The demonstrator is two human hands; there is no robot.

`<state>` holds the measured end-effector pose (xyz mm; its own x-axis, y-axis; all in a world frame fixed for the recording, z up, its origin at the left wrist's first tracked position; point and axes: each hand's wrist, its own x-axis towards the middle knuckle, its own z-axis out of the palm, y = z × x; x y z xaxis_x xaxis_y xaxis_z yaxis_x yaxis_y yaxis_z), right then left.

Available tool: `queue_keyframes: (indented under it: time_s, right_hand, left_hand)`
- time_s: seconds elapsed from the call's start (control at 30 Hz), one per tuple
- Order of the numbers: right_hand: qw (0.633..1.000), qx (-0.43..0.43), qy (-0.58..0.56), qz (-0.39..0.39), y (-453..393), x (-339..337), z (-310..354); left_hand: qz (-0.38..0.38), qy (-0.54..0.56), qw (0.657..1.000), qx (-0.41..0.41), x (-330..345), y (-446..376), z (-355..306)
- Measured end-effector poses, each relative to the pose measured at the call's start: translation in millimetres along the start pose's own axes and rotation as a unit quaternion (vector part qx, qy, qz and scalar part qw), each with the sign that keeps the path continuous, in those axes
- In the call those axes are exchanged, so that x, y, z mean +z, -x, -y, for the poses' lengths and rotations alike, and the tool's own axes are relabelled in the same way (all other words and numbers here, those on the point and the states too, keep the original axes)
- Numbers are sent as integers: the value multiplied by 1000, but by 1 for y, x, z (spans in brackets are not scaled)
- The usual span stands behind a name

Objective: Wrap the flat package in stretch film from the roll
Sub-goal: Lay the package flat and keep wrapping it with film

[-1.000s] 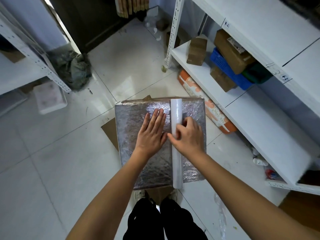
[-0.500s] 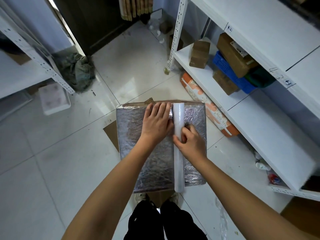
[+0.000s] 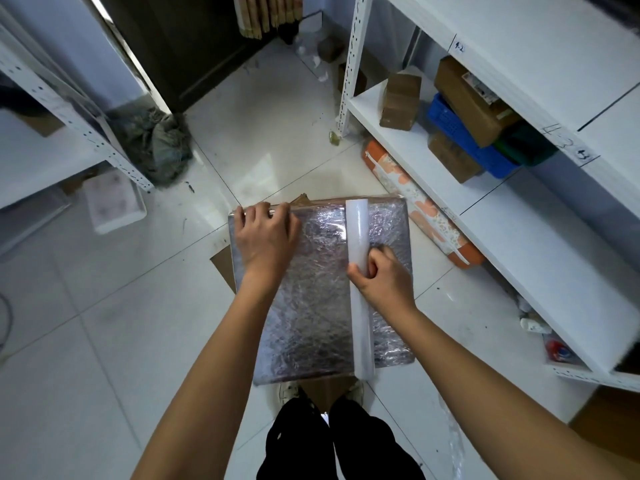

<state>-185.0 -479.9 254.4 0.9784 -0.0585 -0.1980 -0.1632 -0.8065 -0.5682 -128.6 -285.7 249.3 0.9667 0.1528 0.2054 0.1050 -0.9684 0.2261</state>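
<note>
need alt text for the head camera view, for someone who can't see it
Seen from above, a person's left hand grips the far left corner of a flat silver package while the right hand holds a white roll of stretch film lying along its right side. White shelving with boxes stands to the right.

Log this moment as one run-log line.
stage: wrapping | left hand: grips far-left corner of flat package | right hand: grips film roll lying across package | wrap: unfinished
</note>
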Motion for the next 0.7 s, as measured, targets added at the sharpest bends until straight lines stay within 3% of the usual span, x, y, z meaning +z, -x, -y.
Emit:
queue_keyframes:
  time_s: [0.17,0.4,0.7]
  right_hand:
    - [998,-11,60,25,-2,-6,1]
    - [998,8,47,45,1,-9,-2]
    - [998,25,16,50,4,-8,-4]
  left_hand:
    - [61,29,986,-154,-1,-10,-10]
    - [118,28,963,-240,-8,-20,-8]
    - [8,201,921,-333,-7,-28,24]
